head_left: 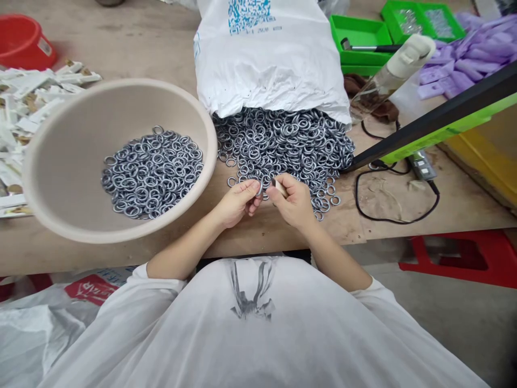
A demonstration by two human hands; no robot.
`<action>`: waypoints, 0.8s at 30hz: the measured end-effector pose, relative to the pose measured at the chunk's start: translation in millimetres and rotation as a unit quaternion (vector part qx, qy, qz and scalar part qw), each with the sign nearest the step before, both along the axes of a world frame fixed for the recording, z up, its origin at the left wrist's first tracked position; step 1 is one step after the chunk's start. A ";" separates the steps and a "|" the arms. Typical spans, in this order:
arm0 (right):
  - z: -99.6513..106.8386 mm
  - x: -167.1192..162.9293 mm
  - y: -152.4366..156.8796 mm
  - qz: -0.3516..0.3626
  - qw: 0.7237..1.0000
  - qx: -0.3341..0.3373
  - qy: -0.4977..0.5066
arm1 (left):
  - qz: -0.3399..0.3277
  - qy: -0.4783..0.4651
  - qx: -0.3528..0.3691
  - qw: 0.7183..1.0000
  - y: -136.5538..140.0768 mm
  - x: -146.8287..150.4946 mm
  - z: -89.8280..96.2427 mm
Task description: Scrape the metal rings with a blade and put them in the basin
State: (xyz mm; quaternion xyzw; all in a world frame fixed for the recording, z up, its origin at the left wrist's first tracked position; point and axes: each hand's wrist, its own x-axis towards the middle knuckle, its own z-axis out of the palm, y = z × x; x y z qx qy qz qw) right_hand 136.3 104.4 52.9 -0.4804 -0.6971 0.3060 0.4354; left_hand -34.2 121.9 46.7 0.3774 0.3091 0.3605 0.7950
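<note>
My left hand [241, 202] pinches a grey metal ring [259, 187] between thumb and fingers, at the near edge of a heap of rings. Closed beside it, my right hand [294, 203] grips a small tool [279, 187] with a pale handle and a dark end; its exact kind is unclear. That end is close to the held ring, and I cannot tell whether they touch. The heap of rings [291, 140] spills from a white sack [266, 64]. To the left, a large beige basin [68, 161] holds many similar rings [153, 172].
A slanted black bar [428, 121] with a green strip rises at the right, near a black cable [398, 221]. Beyond are a clear bottle [375, 89], green trays [359, 32] and purple pieces [472, 59]. White pieces [38, 99] and a red bowl [24, 43] lie far left.
</note>
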 end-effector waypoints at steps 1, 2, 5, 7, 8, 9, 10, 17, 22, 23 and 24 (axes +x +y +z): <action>0.8 0.4 -2.3 0.007 0.999 0.027 -0.039 | 0.004 -0.002 -0.005 1.000 0.0 0.0 0.3; 1.3 0.4 -4.5 0.017 0.996 0.051 -0.073 | 0.009 -0.003 -0.011 1.000 0.0 0.0 0.4; 1.9 -0.5 -8.5 0.033 0.988 0.081 -0.130 | 0.017 -0.004 -0.021 1.000 -0.5 0.2 0.3; 2.7 -1.4 -9.4 0.032 0.984 0.080 -0.153 | 0.021 -0.002 -0.022 1.000 -0.8 0.5 0.0; 3.4 -1.9 -9.7 0.031 0.983 0.078 -0.163 | 0.023 -0.001 -0.021 1.000 -0.7 0.6 -0.2; 4.0 -2.6 -10.1 0.030 0.982 0.077 -0.170 | 0.024 -0.001 -0.020 1.000 -0.4 0.5 -0.5; 4.5 -3.4 -10.5 0.030 0.981 0.076 -0.174 | 0.024 0.000 -0.020 1.000 0.0 0.3 -0.7; -10.8 5.4 5.0 -0.010 0.995 0.025 -0.098 | -0.049 0.013 0.002 0.999 -1.9 -4.8 -2.2; -20.6 23.6 29.8 -0.116 0.974 -0.018 -0.196 | -0.098 -0.001 0.011 0.995 -1.9 -6.8 -4.1; -20.3 22.5 31.8 -0.127 0.960 -0.016 -0.251 | -0.060 0.000 0.002 0.998 0.9 -8.1 -5.2; -19.5 19.4 32.8 -0.131 0.945 -0.016 -0.299 | -0.020 0.000 -0.004 1.000 4.5 -9.7 -6.4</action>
